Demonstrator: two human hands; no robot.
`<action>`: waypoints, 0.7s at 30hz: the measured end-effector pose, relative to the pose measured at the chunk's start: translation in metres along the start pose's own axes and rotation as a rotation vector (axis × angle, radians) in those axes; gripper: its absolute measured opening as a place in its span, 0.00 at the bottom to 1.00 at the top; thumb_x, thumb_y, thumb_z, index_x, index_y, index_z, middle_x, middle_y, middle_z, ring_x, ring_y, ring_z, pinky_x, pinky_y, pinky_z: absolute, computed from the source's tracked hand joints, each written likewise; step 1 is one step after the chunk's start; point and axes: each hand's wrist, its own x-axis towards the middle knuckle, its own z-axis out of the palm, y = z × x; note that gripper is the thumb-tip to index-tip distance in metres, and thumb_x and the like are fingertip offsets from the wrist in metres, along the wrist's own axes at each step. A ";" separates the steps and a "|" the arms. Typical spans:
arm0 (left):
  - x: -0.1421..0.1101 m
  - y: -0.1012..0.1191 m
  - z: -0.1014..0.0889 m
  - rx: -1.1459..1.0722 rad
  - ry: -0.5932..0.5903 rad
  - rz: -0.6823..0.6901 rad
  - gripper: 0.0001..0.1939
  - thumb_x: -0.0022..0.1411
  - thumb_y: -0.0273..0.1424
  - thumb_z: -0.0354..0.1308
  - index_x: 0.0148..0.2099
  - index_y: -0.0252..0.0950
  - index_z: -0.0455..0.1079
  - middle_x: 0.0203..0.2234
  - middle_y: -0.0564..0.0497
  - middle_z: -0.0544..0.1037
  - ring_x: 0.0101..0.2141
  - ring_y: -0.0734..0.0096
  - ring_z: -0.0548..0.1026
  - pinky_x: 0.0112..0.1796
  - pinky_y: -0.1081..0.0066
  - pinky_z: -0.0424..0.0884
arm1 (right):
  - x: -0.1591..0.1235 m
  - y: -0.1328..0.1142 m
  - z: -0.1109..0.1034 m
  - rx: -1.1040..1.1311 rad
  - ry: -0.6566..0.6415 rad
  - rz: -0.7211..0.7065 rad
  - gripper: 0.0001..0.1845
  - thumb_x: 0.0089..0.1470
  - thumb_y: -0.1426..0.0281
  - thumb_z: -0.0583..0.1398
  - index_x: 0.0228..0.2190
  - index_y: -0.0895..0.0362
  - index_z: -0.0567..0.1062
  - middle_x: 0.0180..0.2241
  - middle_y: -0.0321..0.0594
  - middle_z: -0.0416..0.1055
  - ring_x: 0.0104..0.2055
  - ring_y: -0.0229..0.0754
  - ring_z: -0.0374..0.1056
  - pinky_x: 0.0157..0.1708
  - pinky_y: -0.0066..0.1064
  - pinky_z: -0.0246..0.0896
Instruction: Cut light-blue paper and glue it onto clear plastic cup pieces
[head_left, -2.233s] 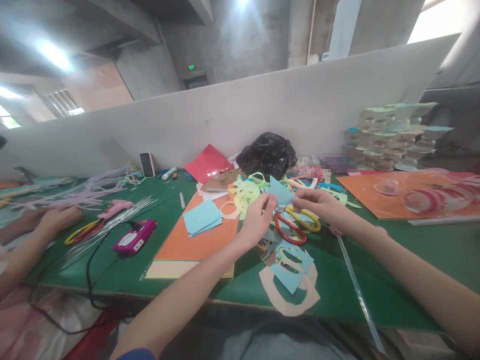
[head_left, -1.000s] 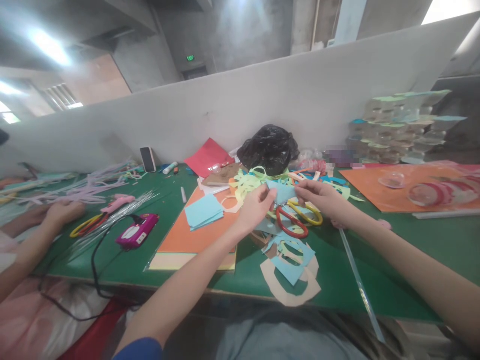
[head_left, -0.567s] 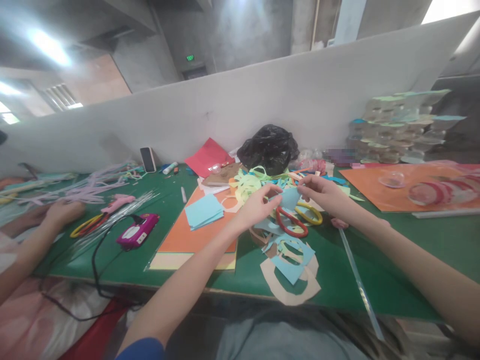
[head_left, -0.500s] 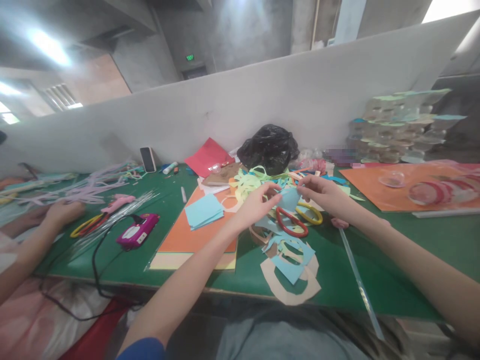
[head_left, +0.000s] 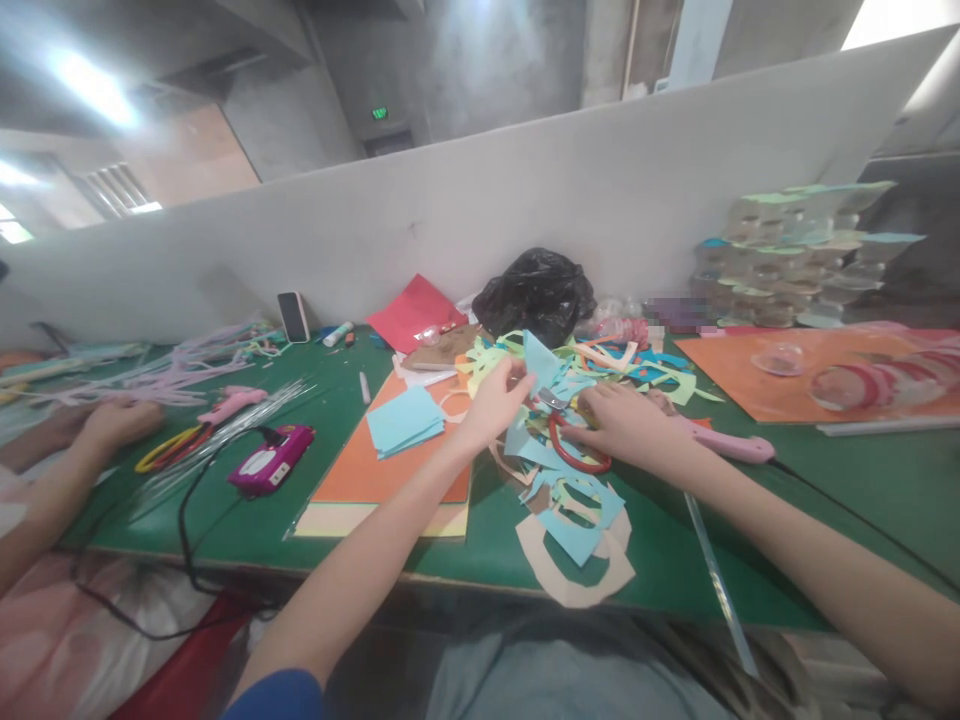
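My left hand (head_left: 499,398) pinches a light blue sheet of paper (head_left: 541,358), which stands up from the pile. Just right of it, my right hand (head_left: 626,420) is closed on the scissors (head_left: 576,452). Their red handle loop shows below my thumb, and the yellow one is mostly hidden by my fingers. The short metal blades point toward the blue paper. Under both hands lies a heap of cut paper scraps (head_left: 581,510) in blue, peach and green. A stack of light blue paper (head_left: 405,420) rests left of my left hand.
Orange sheets (head_left: 345,470) lie under the blue stack. A pink glue gun (head_left: 739,445) with a cord and a clear glue stick (head_left: 720,575) are at right. A black plastic bag (head_left: 534,295) stands behind. Another person's hand (head_left: 120,425) works at far left, near a magenta box (head_left: 270,462).
My right hand has moved down onto the scissors and closed on them. My left hand has drawn the blue paper leftward and tilted it up. The pink glue gun is now uncovered.
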 end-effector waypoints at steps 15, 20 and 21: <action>-0.004 0.014 0.003 -0.211 0.153 0.095 0.07 0.66 0.35 0.57 0.41 0.39 0.62 0.36 0.51 0.73 0.32 0.71 0.79 0.41 0.61 0.79 | 0.006 -0.016 0.002 0.079 -0.003 0.225 0.18 0.64 0.59 0.56 0.44 0.62 0.69 0.47 0.54 0.67 0.41 0.51 0.72 0.35 0.33 0.59; -0.005 0.017 0.002 -0.229 0.168 0.129 0.06 0.67 0.34 0.55 0.41 0.39 0.61 0.36 0.51 0.72 0.31 0.73 0.78 0.40 0.65 0.78 | 0.005 -0.008 0.001 0.154 0.040 0.218 0.25 0.60 0.53 0.58 0.48 0.61 0.65 0.55 0.55 0.59 0.38 0.47 0.72 0.34 0.33 0.62; -0.005 0.018 0.002 -0.234 0.184 0.134 0.06 0.67 0.34 0.55 0.41 0.39 0.61 0.37 0.51 0.72 0.30 0.73 0.78 0.39 0.65 0.78 | 0.005 -0.005 0.003 0.171 0.066 0.210 0.27 0.59 0.53 0.59 0.48 0.60 0.65 0.56 0.55 0.58 0.37 0.46 0.71 0.33 0.33 0.62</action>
